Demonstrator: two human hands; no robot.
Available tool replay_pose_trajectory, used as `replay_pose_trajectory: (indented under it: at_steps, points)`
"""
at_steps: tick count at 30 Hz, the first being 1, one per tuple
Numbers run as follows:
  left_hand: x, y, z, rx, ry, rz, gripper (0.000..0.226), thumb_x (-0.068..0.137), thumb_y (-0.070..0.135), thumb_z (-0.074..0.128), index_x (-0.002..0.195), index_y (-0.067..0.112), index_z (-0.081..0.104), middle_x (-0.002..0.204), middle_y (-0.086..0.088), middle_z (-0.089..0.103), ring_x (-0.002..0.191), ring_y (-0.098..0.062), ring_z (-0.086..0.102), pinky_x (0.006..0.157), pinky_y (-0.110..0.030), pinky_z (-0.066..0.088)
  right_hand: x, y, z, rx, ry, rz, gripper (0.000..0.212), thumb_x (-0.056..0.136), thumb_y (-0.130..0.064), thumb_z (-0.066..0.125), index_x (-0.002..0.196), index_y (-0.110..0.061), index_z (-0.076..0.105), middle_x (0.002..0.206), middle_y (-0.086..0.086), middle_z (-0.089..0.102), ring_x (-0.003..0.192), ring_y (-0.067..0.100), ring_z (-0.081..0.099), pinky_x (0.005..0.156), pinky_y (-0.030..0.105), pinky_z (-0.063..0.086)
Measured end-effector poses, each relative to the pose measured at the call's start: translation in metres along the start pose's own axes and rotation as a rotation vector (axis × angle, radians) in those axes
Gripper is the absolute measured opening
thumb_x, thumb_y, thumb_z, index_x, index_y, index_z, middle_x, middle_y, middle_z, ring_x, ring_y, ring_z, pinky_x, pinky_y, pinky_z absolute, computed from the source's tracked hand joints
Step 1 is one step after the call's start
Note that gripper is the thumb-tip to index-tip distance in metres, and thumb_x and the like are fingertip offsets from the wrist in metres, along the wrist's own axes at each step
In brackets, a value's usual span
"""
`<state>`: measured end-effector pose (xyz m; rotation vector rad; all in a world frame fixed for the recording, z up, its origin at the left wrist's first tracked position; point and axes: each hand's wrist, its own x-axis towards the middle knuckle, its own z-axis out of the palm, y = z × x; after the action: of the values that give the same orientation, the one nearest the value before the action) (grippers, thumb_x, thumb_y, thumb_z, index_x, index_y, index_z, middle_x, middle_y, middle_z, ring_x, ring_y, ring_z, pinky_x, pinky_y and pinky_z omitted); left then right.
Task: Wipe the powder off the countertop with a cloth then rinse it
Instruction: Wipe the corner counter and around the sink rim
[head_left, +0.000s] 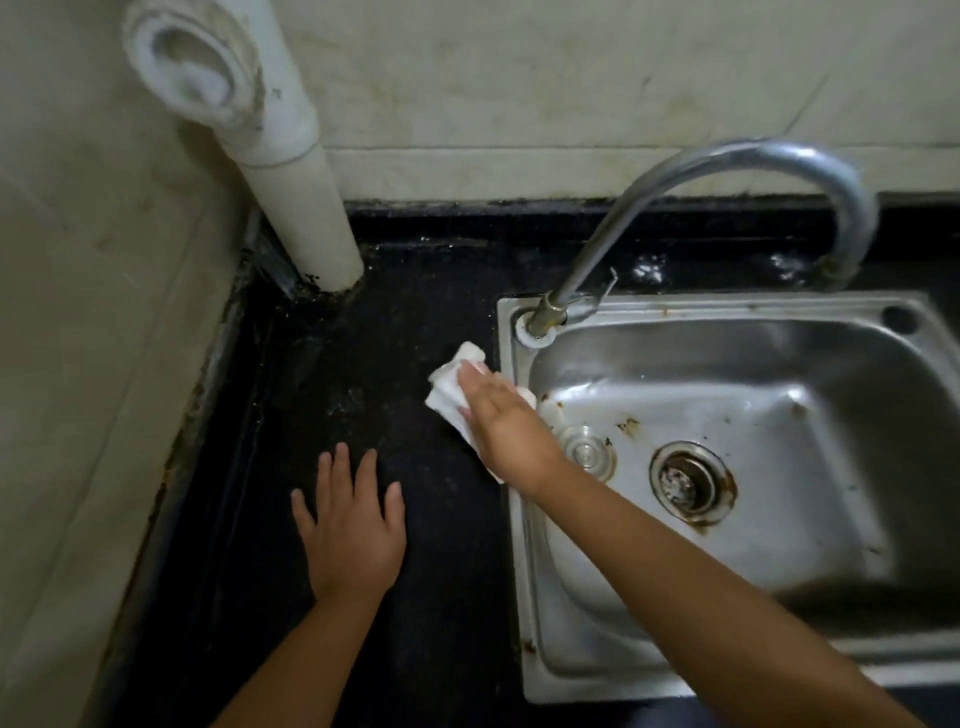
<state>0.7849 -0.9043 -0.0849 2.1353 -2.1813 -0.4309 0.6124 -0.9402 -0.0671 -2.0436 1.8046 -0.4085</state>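
Observation:
A white cloth (448, 387) lies on the black countertop (374, 364) right beside the left rim of the steel sink (727, 306). My right hand (501, 421) presses flat on the cloth, covering most of it, with the fingers pointing to the far left. My left hand (353, 525) rests palm down on the countertop nearer to me, fingers spread, holding nothing. A faint pale smear of powder (345, 400) shows on the dark surface left of the cloth.
A curved metal faucet (727, 171) arches over the sink's back rim. A drain strainer (691, 480) sits in the basin. A white pipe (296, 171) rises from the back left corner. Tiled walls close the left and back.

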Motion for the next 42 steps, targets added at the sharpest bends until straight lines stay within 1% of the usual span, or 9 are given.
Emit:
replay_pose_trajectory:
  at_steps: [5, 11, 17, 20, 23, 27, 31, 34, 42]
  points:
    - [-0.002, 0.01, -0.014, 0.072, -0.061, -0.016, 0.053, 0.097, 0.038, 0.024, 0.146, 0.018, 0.018, 0.155, -0.007, 0.005, 0.143, -0.021, -0.003, 0.113, -0.047, -0.003, -0.069, 0.044, -0.051, 0.126, 0.247, 0.263, 0.048, 0.099, -0.02, 0.036, 0.142, 0.0, 0.028, 0.147, 0.018, 0.032, 0.136, 0.031, 0.032, 0.111, 0.03, 0.019]
    - [-0.004, 0.074, -0.024, 0.122, -0.058, 0.237, 0.05, 0.097, 0.038, 0.023, 0.145, 0.025, 0.018, 0.155, -0.004, 0.008, 0.143, -0.021, 0.001, 0.114, -0.045, 0.002, -0.143, 0.114, -0.1, 0.127, 0.332, 0.544, 0.049, 0.1, -0.022, 0.032, 0.144, -0.004, 0.022, 0.152, 0.013, 0.024, 0.142, 0.025, 0.02, 0.108, 0.019, 0.013]
    - [-0.017, 0.182, 0.004, 0.115, -0.081, 0.438, 0.05, 0.08, 0.034, 0.033, 0.111, 0.012, 0.066, 0.118, -0.014, 0.063, 0.11, -0.034, 0.058, 0.083, -0.054, 0.044, -0.166, 0.208, -0.172, 0.037, 0.361, 0.567, 0.049, 0.1, -0.019, 0.033, 0.143, 0.001, 0.021, 0.152, 0.014, 0.019, 0.143, 0.027, 0.014, 0.113, 0.023, 0.002]
    - [-0.019, 0.233, 0.026, 0.118, -0.119, 0.393, 0.049, 0.078, 0.033, 0.034, 0.104, 0.012, 0.069, 0.113, -0.014, 0.065, 0.104, -0.035, 0.062, 0.079, -0.052, 0.048, -0.151, 0.269, -0.206, 0.019, 0.334, 0.546, 0.08, 0.089, -0.056, 0.018, 0.138, 0.006, 0.032, 0.146, 0.024, 0.031, 0.137, 0.036, 0.028, 0.115, 0.038, 0.015]
    - [-0.016, 0.276, 0.044, 0.142, -0.155, 0.294, 0.049, 0.077, 0.033, 0.034, 0.103, 0.01, 0.068, 0.11, -0.016, 0.066, 0.101, -0.036, 0.063, 0.076, -0.052, 0.05, -0.117, 0.334, -0.227, -0.046, 0.271, 0.461, 0.085, 0.082, -0.064, 0.009, 0.14, -0.005, 0.028, 0.141, 0.025, 0.037, 0.128, 0.039, 0.038, 0.105, 0.044, 0.03]
    - [-0.021, 0.309, 0.059, 0.05, -0.109, 0.08, 0.048, 0.089, 0.031, 0.034, 0.13, 0.011, 0.051, 0.139, -0.015, 0.044, 0.131, -0.033, 0.038, 0.101, -0.054, 0.032, -0.073, 0.378, -0.226, 0.052, 0.2, 0.473, 0.054, 0.101, -0.036, 0.023, 0.142, -0.002, 0.028, 0.145, 0.019, 0.036, 0.129, 0.035, 0.039, 0.098, 0.032, 0.029]
    - [-0.032, 0.308, 0.066, 0.061, -0.07, -0.007, 0.051, 0.097, 0.038, 0.022, 0.146, 0.023, 0.015, 0.156, -0.001, 0.003, 0.143, -0.02, -0.003, 0.114, -0.043, 0.003, -0.058, 0.393, -0.216, 0.229, 0.366, 0.619, 0.046, 0.102, -0.023, 0.025, 0.145, -0.008, 0.025, 0.138, 0.024, 0.043, 0.125, 0.04, 0.043, 0.1, 0.036, 0.033]
    - [-0.038, 0.31, 0.062, 0.01, -0.015, -0.045, 0.05, 0.097, 0.037, 0.025, 0.144, 0.021, 0.026, 0.154, -0.003, 0.013, 0.14, -0.018, 0.0, 0.112, -0.048, 0.004, -0.059, 0.406, -0.227, 0.221, 0.439, 0.565, 0.047, 0.101, -0.026, 0.027, 0.143, -0.006, 0.03, 0.132, 0.026, 0.049, 0.118, 0.042, 0.048, 0.095, 0.037, 0.038]
    - [-0.058, 0.283, 0.06, 0.119, -0.028, -0.21, 0.07, 0.083, 0.049, 0.005, 0.145, 0.022, 0.02, 0.155, -0.004, 0.007, 0.142, -0.022, -0.003, 0.113, -0.047, -0.002, -0.009, 0.361, -0.227, 0.111, -0.283, 0.214, 0.045, 0.102, -0.024, 0.024, 0.147, -0.02, 0.02, 0.154, 0.014, 0.016, 0.137, 0.031, 0.027, 0.106, 0.031, 0.024]
